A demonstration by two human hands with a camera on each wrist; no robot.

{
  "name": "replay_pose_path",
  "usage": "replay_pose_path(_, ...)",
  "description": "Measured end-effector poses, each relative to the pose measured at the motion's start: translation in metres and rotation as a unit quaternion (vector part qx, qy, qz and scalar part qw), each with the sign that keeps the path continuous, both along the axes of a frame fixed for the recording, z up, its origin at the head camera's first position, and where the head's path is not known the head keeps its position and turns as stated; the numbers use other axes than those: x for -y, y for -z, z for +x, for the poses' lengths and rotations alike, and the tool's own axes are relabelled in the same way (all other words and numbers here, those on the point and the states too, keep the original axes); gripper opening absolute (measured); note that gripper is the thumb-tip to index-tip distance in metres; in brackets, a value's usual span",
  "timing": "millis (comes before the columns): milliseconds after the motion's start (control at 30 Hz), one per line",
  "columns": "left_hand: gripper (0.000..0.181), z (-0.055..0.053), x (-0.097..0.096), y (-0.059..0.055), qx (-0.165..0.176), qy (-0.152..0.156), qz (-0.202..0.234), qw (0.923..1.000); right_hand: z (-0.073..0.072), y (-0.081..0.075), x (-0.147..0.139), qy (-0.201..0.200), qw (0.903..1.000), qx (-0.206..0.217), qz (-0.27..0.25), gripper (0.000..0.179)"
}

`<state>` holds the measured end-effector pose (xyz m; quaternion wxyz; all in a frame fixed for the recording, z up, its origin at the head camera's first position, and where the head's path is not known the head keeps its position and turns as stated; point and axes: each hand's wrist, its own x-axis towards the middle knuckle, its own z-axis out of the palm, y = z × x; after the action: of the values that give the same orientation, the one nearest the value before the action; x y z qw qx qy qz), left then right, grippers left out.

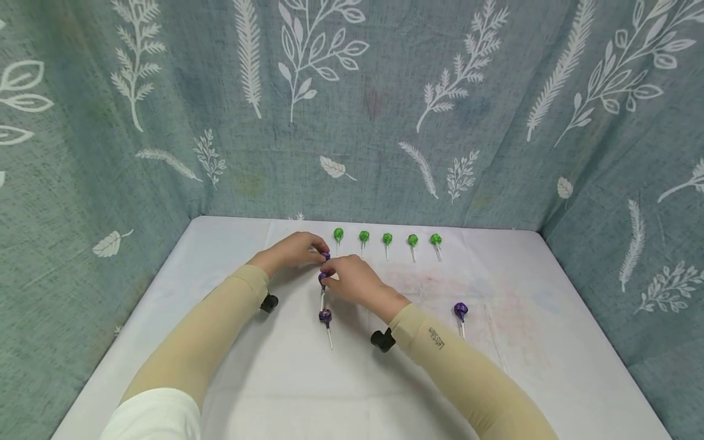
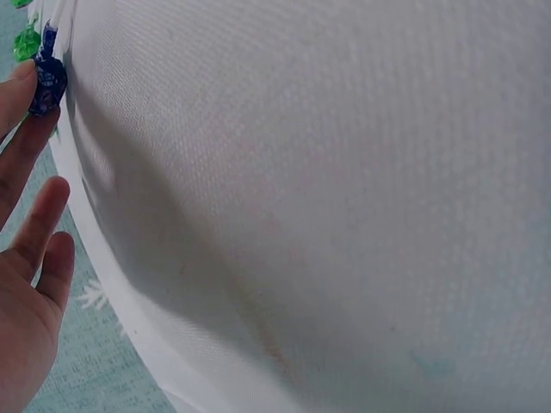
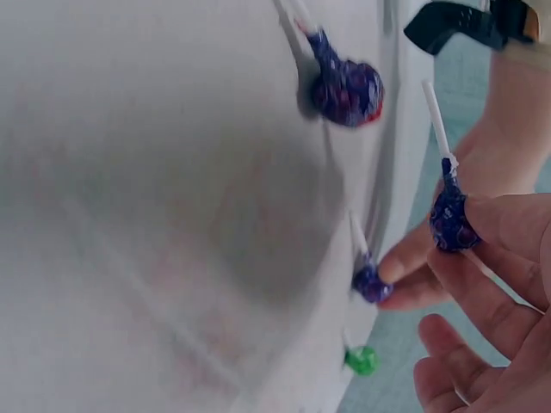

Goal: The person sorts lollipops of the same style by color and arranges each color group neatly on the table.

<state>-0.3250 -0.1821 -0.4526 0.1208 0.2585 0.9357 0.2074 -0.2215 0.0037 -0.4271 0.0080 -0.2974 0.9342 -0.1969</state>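
My left hand [image 1: 297, 249] pinches a purple-wrapped lollipop [image 2: 49, 84] by its head between thumb and finger, near the left end of a row of green lollipops. Just nearer to me, the thumb and fingers of my right hand [image 1: 354, 280] grip a second purple lollipop [image 3: 452, 219], its white stick projecting past the fingers. A third purple lollipop [image 1: 326, 316] lies on the white cloth below both hands, stick toward me. In the right wrist view, the left hand's lollipop shows beyond the right hand's one.
Several green lollipops [image 1: 387, 238] lie in a row along the table's far side, sticks toward me. One more purple lollipop [image 1: 461, 310] is on the right, close beside my right sleeve. A grey-green leaf-patterned curtain [image 1: 374, 122] stands behind and at both sides of the white-covered table [image 1: 297, 391].
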Motion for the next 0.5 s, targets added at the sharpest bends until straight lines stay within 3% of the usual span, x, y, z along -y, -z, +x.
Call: replay_pose_path(500,0.014,-0.001,-0.001,0.002,-0.009,-0.003,0.000,1.0000,-0.021,0.003,-0.029,0.047,0.9984,0.030,-0.013,0.027)
